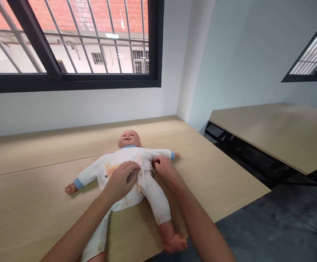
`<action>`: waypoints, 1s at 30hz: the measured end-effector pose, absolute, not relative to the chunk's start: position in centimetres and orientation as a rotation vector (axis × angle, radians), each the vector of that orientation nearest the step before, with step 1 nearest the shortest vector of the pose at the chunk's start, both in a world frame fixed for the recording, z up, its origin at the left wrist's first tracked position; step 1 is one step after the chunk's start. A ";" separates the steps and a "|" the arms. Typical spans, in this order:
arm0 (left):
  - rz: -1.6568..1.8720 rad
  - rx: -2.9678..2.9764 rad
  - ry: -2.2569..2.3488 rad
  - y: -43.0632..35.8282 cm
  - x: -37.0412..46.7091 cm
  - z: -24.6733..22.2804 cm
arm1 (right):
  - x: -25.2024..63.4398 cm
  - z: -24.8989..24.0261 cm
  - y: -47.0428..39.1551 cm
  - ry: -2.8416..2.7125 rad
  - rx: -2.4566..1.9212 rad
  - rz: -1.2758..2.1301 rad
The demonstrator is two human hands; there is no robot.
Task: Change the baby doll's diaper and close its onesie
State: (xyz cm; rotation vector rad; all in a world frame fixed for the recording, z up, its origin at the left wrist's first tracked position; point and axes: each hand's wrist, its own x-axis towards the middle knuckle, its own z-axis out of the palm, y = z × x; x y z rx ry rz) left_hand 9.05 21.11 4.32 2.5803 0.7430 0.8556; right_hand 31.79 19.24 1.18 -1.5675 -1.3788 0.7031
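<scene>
A baby doll [130, 139] lies on its back on the wooden table, arms spread and feet toward me. It wears a white long-sleeved top [120, 156] with blue collar and cuffs and a printed front, plus white trousers [157, 203]. My left hand [124, 180] pinches the top's front flap near the doll's belly, lifting a fold of it. At the side of the doll's waist, my right hand [164, 167] has its fingers curled closed against the top's edge; its fingertips are partly hidden.
The wooden table [38, 203] stands against a white wall under a barred window [93, 40]. To the right, across a gap with dark floor [256, 218], is a second wooden table [278, 131] on black metal legs.
</scene>
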 end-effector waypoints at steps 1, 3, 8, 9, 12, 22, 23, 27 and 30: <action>0.854 2.577 0.755 21.1 9.0 4.3 | 31.9 1.1 19.3 -1.414 -1.558 0.707; 0.849 2.576 0.773 21.1 9.0 4.2 | 32.1 1.0 19.4 -1.498 -1.549 0.688; 0.842 2.570 0.807 20.9 9.0 4.2 | 32.4 0.7 19.7 -1.549 -1.472 0.753; 0.844 2.571 0.814 20.9 9.0 4.2 | 32.4 0.7 19.7 -1.557 -1.451 0.766; 0.843 2.572 0.826 21.0 9.0 4.2 | 32.4 0.7 19.6 -1.569 -1.432 0.791; 0.825 2.561 0.813 21.1 9.0 4.3 | 31.9 0.2 18.9 -1.739 -1.521 0.618; 0.830 2.558 0.812 21.1 9.0 4.3 | 31.8 0.3 18.9 -1.753 -1.532 0.590; 0.858 2.538 0.824 21.1 8.9 4.3 | 31.6 0.3 18.7 -1.751 -1.562 0.491; 0.858 2.532 0.844 21.1 8.8 4.4 | 31.5 0.3 18.7 -1.706 -1.579 0.464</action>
